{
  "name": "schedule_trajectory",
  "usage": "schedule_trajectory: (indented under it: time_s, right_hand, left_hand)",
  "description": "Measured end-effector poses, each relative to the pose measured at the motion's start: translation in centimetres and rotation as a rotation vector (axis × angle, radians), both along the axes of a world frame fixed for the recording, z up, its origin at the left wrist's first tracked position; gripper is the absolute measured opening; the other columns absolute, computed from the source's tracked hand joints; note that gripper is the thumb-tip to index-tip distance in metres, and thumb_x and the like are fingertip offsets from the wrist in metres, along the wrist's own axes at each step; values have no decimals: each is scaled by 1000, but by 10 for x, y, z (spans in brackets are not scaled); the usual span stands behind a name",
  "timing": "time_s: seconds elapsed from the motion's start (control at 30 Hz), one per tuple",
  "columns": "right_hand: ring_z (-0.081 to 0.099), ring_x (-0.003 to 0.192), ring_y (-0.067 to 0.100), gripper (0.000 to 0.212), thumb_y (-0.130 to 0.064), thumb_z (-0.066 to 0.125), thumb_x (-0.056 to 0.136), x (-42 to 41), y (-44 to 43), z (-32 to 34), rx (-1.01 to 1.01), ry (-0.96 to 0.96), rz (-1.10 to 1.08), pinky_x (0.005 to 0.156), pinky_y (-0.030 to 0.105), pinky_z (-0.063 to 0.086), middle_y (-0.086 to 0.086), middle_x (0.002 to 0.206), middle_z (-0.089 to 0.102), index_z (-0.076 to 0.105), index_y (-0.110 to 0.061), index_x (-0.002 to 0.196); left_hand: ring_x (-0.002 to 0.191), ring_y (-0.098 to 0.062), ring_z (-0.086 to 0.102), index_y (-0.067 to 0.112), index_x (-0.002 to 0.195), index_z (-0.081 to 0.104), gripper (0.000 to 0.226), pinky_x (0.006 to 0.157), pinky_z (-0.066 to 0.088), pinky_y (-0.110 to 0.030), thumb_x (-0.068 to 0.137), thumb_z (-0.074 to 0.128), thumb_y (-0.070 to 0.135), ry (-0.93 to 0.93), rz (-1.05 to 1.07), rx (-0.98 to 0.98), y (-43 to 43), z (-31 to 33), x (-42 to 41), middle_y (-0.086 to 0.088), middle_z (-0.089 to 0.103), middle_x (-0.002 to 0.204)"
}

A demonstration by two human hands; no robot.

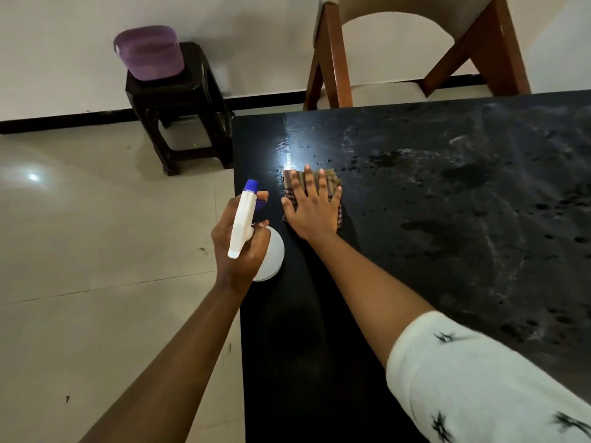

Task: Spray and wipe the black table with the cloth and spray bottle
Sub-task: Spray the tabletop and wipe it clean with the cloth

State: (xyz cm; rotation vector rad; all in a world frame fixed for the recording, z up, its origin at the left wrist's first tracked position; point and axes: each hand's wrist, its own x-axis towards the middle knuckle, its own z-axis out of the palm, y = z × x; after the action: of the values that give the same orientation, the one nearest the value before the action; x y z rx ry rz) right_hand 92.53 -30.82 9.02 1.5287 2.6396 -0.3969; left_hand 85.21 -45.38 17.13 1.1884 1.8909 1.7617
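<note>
While spread right hand (311, 207) presses cloth (334, 180), left hand (238, 247) grips spray bottle (243, 222), nozzle (250, 185) seemingly forward.

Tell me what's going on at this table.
A person is cleaning the black table. The left hand grips a white spray bottle with a blue nozzle, held over the table's left edge. The right hand presses flat on a checked cloth lying on the tabletop. The strip nearest the person looks wiped dark, while the surface to the right shows droplets and pale streaks.
</note>
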Motion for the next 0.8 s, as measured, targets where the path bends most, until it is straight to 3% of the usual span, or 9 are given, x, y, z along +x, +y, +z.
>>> schedule_trajectory:
  time_s: [0.07,0.13,0.27,0.37,0.47,0.57,0.67,0.8]
  right_hand:
    - [-9,148,28,67,-56,25,97,19,-18,0,1,33,8,112,58,-8,3,163,-3,0,-31,154]
    - [-3,148,29,67,-57,20,95,44,-46,-2,46,51,19,113,57,-5,3,163,2,3,-32,154]
    - [13,147,31,68,-56,21,90,52,-56,-4,95,33,-3,112,61,9,4,160,17,17,-31,153]
    - [4,148,30,65,-55,24,94,21,-14,-5,68,18,-2,113,61,3,3,162,9,10,-32,153]
    - [-3,148,30,66,-53,31,96,-15,42,-4,40,45,-20,113,60,-1,3,162,2,7,-32,154]
    - [-6,148,31,66,-53,29,97,-44,83,-1,23,22,-13,113,61,-1,4,162,-2,4,-30,154]
    - [-5,148,31,66,-54,28,98,-44,84,0,25,35,-14,114,60,-2,4,163,-1,3,-30,154]
    - [0,148,29,64,-56,25,97,0,29,-6,105,69,-2,114,58,-1,3,162,5,6,-33,154]
  left_hand:
    - [105,-1,61,45,119,50,69,82,53,-18,78,57,-9,22,14,-3,3,0,0,33,58,110]
    - [104,-1,61,46,118,49,74,81,51,-14,77,58,-15,25,28,9,9,-1,-1,32,58,109]
    - [103,-3,61,37,119,53,65,82,56,-25,78,56,-12,40,53,42,28,-3,-11,17,60,110]
    - [104,-5,62,34,120,54,60,83,58,-40,78,56,-8,57,48,56,46,-6,-22,18,61,112]
    - [104,-1,61,47,119,52,62,85,54,-25,80,56,0,55,57,63,61,-6,-29,28,59,111]
    - [104,0,61,47,121,46,54,85,54,-24,81,54,12,42,62,95,72,-7,-32,20,58,112]
    - [106,0,61,57,119,46,65,87,54,-25,81,55,5,60,87,105,81,-10,-38,21,58,113]
    - [104,2,60,33,122,51,55,85,56,-33,80,54,-3,73,68,124,89,-15,-43,18,58,112]
